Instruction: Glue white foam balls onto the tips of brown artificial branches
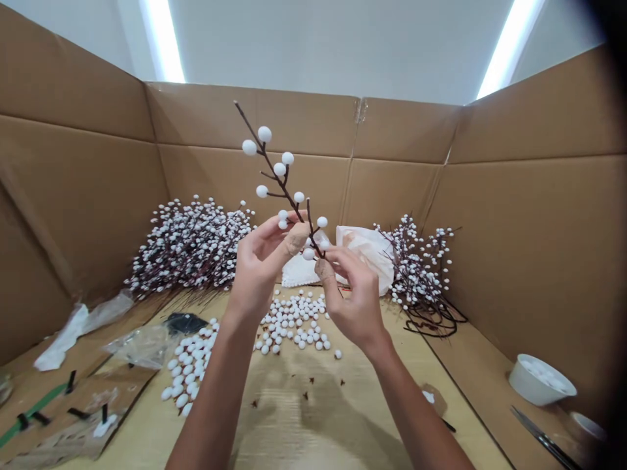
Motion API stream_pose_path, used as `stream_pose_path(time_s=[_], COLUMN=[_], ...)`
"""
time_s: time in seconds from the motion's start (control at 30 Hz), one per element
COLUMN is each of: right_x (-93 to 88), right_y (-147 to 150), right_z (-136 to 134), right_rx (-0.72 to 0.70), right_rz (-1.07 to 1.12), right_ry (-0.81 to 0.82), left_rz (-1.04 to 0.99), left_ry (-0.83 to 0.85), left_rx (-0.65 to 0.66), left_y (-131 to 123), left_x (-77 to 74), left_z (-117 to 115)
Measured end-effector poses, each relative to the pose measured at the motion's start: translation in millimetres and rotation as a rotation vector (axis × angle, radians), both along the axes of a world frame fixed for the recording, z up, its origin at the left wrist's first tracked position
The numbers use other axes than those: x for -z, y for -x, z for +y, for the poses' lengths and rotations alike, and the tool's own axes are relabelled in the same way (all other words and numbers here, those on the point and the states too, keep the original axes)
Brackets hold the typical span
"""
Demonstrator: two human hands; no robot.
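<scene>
A dark brown artificial berry branch [274, 166] with several white balls on its twigs is held up over the table, its tip leaning to the upper left. My left hand [267, 254] pinches the branch at its middle, with tape wrapped on the thumb. Lower on the same branch, my right hand [355, 290] grips near a white ball, fingers and thumb pressed together; its thumb tip looks covered too. Under and beyond my hands, loose white balls [294, 320] are spread over the table, and a second group [189, 365] lies left of my left forearm.
Finished-looking berry branches [191, 248] are heaped at the back left, another bunch [421, 261] at the back right. A white bowl of balls [541, 378] and scissors [543, 434] lie on the right. Cardboard walls [304, 124] enclose the table. Plastic bags [142, 343] lie left.
</scene>
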State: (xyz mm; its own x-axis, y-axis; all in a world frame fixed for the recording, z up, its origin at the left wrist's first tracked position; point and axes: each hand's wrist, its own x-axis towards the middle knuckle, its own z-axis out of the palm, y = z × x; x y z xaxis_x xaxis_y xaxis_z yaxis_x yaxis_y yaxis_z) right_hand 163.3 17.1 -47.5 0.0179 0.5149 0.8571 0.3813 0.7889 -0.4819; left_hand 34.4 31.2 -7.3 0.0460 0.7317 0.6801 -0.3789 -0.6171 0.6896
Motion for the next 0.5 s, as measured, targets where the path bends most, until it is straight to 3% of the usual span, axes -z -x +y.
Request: stream_pose_path(time_s=[0.27, 0.5], right_x=[8.9, 15.4], right_y=[19.2, 26.7], right_z=[-4.1, -7.6], right_rx=[0.079, 0.111], right_rz=[-0.039, 0.026], right_ry=[-0.133, -0.052], left_rz=[-0.237, -0.204], left_ry=[0.164, 0.175], left_rx=[0.083, 0.187], left_y=[-1.2, -2.3], left_x=[-3.2, -1.9], left_z=[-2.7, -7.0])
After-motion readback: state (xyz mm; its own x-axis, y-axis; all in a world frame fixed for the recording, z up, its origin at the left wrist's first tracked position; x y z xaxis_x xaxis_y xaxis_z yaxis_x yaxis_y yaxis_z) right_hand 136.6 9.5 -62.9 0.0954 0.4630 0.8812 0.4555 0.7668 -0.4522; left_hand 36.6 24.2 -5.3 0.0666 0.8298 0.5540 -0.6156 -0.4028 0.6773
